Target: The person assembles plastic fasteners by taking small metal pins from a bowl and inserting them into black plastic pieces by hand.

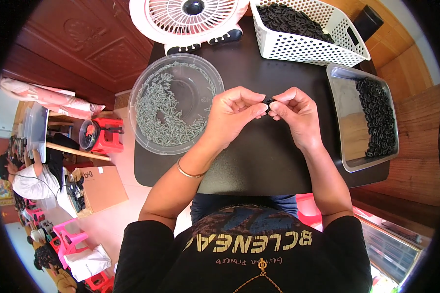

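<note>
Head view: black table (259,161), bare middle strip free under hands. White basket (308,49) at far edge, metal tray (347,156) along right edge, clear bowl (173,105) overhanging left edge, fan (190,19) behind it. Left hand (232,115) and right hand (296,112) meet above table centre, fingertips pinched on small black part (268,100).

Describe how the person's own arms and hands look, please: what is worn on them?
Both forearms are bare. The left hand and the right hand wear no gloves, and no rings are visible. A thin gold-coloured bracelet circles the left wrist. Short black sleeves of a T-shirt with gold-coloured lettering end above the elbows.
</note>
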The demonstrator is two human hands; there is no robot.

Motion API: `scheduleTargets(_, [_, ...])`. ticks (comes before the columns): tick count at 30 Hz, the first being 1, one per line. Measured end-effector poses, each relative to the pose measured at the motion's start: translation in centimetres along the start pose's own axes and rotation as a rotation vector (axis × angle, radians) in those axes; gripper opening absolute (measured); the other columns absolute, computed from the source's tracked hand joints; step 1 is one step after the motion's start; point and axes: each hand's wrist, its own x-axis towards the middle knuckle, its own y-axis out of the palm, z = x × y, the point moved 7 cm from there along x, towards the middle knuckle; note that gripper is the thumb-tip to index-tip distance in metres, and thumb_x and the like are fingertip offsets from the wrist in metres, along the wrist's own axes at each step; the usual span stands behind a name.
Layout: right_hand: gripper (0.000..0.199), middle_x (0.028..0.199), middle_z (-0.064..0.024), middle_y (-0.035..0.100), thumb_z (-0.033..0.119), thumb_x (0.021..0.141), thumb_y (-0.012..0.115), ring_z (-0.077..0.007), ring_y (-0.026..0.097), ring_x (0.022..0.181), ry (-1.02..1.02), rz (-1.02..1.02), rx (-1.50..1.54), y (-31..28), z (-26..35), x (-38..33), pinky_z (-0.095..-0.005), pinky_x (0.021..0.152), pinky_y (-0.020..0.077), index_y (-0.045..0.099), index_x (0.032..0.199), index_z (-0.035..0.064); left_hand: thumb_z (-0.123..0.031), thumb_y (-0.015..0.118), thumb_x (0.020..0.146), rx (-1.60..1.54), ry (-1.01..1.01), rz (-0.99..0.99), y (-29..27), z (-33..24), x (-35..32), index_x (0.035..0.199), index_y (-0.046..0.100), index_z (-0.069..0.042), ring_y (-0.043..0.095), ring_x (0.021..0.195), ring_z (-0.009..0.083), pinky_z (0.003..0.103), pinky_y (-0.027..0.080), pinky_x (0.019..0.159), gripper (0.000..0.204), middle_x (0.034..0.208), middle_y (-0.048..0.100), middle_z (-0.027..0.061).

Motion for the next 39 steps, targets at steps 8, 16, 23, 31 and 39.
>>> scheduleTargets(8, [0.018, 0.079, -0.0011, 0.056, -0.002, 0.078, 0.062, -0.0062, 0.055, 0.071, -0.029, 0.057, -0.036, 0.7, 0.5, -0.1, -0.019, 0.065, 0.0462, 0.057, 0.094, 0.0022, -0.004, 0.061, 0.081, -0.168, -0.108, -0.006, 0.1, 0.7, 0.0, 0.093, 0.06, -0.001, 0.057, 0.075, 0.0094, 0.022, 0.047, 0.068, 0.013, 0.084, 0.061, 0.0052])
scheduleTargets(16, [0.036, 0.079, 0.0023, 0.048, -0.003, 0.072, 0.067, -0.0037, 0.049, 0.071, -0.143, 0.161, -0.272, 0.9, 0.9, -0.1, -0.019, 0.065, 0.0447, 0.06, 0.106, 0.0064, -0.007, 0.06, 0.081, -0.269, -0.219, 0.055, -0.1, 1.1, 0.0, 0.097, 0.054, -0.003, 0.055, 0.072, 0.009, 0.022, 0.046, 0.067, 0.017, 0.083, 0.06, 0.0031])
scheduleTargets(23, [0.03, 0.078, -0.0023, 0.058, -0.001, 0.07, 0.068, -0.0073, 0.055, 0.071, -0.233, 0.19, -0.396, 1.7, 1.6, -0.4, -0.0222, 0.064, 0.0466, 0.063, 0.099, 0.0052, -0.003, 0.063, 0.079, -0.335, -0.329, 0.075, 0.3, 1.4, -0.5, 0.097, 0.046, -0.006, 0.054, 0.069, 0.0101, 0.022, 0.045, 0.065, 0.025, 0.076, 0.057, 0.0025])
scheduleTargets(31, [0.023, 0.082, -0.0038, 0.061, 0.0, 0.07, 0.068, -0.0086, 0.058, 0.07, -0.19, 0.166, -0.383, 1.4, 1.1, -0.7, -0.0222, 0.063, 0.0478, 0.065, 0.093, 0.0033, -0.003, 0.063, 0.078, -0.297, -0.362, 0.082, 0.1, 1.4, -0.8, 0.092, 0.045, -0.008, 0.054, 0.068, 0.0097, 0.021, 0.045, 0.061, 0.023, 0.074, 0.057, 0.0023])
scheduleTargets(39, [0.021, 0.082, -0.0043, 0.062, 0.0, 0.07, 0.069, -0.0089, 0.059, 0.071, -0.066, 0.142, -0.385, 1.4, 0.4, -0.1, -0.0219, 0.064, 0.048, 0.065, 0.09, 0.0026, -0.004, 0.064, 0.077, -0.295, -0.364, 0.052, -0.2, 1.3, -0.6, 0.091, 0.045, -0.007, 0.054, 0.068, 0.0099, 0.022, 0.045, 0.062, 0.024, 0.074, 0.057, 0.0033])
